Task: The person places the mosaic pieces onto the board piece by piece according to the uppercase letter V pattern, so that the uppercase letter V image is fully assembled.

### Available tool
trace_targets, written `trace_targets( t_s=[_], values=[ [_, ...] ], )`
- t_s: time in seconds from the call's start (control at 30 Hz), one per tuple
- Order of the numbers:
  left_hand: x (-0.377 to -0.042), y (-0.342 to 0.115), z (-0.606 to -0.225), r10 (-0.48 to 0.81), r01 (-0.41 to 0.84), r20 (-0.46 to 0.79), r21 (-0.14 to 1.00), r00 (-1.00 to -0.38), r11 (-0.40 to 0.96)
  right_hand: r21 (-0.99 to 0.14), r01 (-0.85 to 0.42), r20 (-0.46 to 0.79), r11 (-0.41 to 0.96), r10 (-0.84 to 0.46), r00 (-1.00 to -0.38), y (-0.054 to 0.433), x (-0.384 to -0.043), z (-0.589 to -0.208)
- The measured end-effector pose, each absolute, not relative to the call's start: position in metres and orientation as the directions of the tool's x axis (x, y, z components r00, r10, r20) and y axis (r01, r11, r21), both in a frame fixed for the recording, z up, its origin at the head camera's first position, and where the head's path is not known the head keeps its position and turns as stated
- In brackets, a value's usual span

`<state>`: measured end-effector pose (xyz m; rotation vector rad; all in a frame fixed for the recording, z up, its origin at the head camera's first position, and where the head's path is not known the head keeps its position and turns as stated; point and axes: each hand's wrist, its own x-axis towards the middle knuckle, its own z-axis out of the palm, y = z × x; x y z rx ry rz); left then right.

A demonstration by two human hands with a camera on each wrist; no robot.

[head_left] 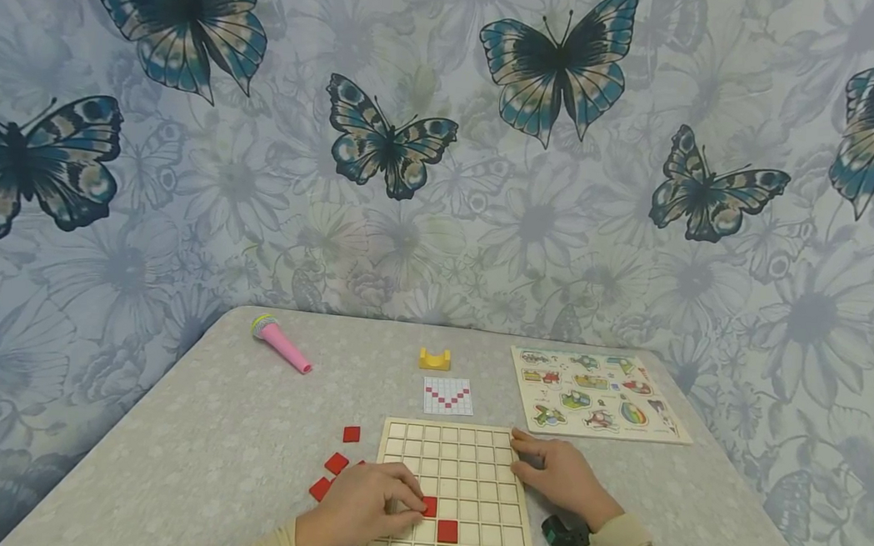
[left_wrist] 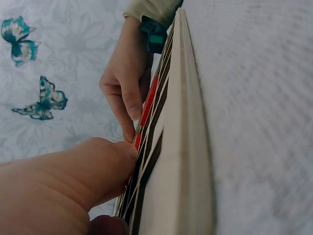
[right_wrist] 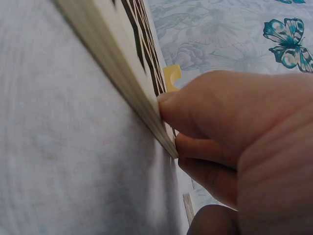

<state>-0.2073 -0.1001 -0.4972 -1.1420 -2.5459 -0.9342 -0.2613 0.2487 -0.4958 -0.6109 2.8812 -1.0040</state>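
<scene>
A pale wooden grid board (head_left: 469, 492) lies at the table's near side. My left hand (head_left: 363, 502) is over its left half, thumb and forefinger pinching a red square tile (head_left: 430, 506) at one cell. Diagonally beside that, a second red tile (head_left: 447, 532) sits in a cell. In the left wrist view the thumb (left_wrist: 110, 159) covers part of the pinched tile. My right hand (head_left: 567, 477) holds the board's far right corner; in the right wrist view its thumb is against the side edge and the fingers are at the corner (right_wrist: 174, 152).
Several loose red tiles (head_left: 336, 463) lie left of the board. Beyond it are a card with a V pattern (head_left: 448, 396) and a yellow notched block (head_left: 435, 359). A pink toy microphone (head_left: 285, 347) lies back left, a picture puzzle board (head_left: 598, 396) back right.
</scene>
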Motion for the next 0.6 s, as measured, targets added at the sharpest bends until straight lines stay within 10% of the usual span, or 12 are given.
trace_targets(
  t_s=[0.3,0.6],
  values=[
    [-0.207,-0.103,-0.496,0.517,0.646,0.397,0.560,-0.758,0.518,-0.603,-0.354,0.105,0.715,-0.369,-0.924,0.248,-0.261,-0.496],
    [-0.233,-0.136,-0.474,0.001,0.219,0.282,0.745,-0.960,0.630,-0.607,-0.348,0.101,0.714,-0.365,-0.926,0.248,-0.262,-0.497]
  ],
)
